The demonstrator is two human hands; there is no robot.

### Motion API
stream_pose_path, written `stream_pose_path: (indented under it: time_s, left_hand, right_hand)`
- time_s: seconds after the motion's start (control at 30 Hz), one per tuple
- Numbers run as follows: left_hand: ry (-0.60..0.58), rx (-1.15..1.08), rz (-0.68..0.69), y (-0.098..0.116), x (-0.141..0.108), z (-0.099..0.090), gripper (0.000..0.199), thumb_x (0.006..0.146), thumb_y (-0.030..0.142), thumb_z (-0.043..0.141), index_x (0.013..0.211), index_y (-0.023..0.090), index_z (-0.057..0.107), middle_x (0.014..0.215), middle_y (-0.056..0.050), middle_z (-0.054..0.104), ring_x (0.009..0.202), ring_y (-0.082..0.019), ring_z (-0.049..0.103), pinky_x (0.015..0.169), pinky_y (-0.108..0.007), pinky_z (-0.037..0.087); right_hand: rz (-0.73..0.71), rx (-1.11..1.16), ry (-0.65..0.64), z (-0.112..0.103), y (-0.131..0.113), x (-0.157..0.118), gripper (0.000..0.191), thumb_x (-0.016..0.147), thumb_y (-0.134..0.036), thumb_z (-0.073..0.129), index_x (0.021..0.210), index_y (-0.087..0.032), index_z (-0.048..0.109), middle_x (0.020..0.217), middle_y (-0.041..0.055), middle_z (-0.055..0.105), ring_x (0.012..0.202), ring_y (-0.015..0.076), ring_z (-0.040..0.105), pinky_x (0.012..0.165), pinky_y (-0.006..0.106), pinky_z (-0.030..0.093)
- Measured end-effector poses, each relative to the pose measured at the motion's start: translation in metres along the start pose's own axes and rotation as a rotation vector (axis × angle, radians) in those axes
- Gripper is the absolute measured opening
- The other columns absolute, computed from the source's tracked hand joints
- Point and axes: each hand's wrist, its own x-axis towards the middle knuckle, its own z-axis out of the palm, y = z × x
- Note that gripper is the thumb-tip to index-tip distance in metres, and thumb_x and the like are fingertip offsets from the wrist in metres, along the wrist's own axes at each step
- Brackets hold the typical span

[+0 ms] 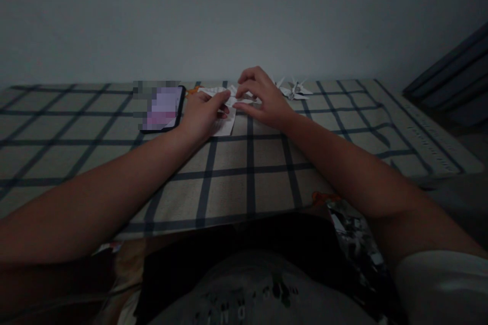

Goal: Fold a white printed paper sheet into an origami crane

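Near the far edge of the table, my left hand (206, 111) is closed, its thumb and fingers pinching a small piece of folded white paper (233, 97). My right hand (261, 99) is at the right side of the same paper, thumb below and fingers curved above it; the fingers are apart, and whether they grip the paper is too small to tell. A flat white sheet (224, 128) lies on the cloth under my left hand, partly covered by it.
A phone (163, 109) with a lit screen lies left of my left hand. Folded white paper shapes (295, 90) sit behind my right wrist. A checked cloth (247, 177) covers the table, with a wall behind. Something orange (192, 90) shows beside the phone.
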Motion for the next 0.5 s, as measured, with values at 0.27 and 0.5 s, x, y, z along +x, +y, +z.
stream_pose_path:
  time_s: [0.27, 0.5]
  left_hand:
    - [-0.05, -0.076, -0.094, 0.006, -0.003, 0.002, 0.019, 0.082, 0.034, 0.079, 0.075, 0.02, 0.068, 0.066, -0.002, 0.068, 0.054, -0.011, 0.06, 0.051, -0.021, 0.049]
    - [-0.03, -0.056, -0.088, 0.005, -0.004, 0.002, 0.02, 0.082, 0.033, 0.08, 0.074, 0.019, 0.068, 0.07, -0.003, 0.071, 0.057, -0.013, 0.065, 0.052, -0.022, 0.052]
  right_hand:
    - [-0.064, -0.07, -0.036, 0.005, 0.012, 0.0, 0.021, 0.099, -0.042, 0.069, 0.103, -0.021, 0.069, 0.128, 0.0127, 0.058, 0.123, 0.029, 0.053, 0.114, 0.055, 0.045]
    - [-0.081, -0.053, -0.037, 0.004, 0.012, -0.002, 0.02, 0.099, -0.04, 0.068, 0.104, -0.02, 0.07, 0.128, 0.0126, 0.057, 0.123, 0.0275, 0.055, 0.114, 0.052, 0.046]
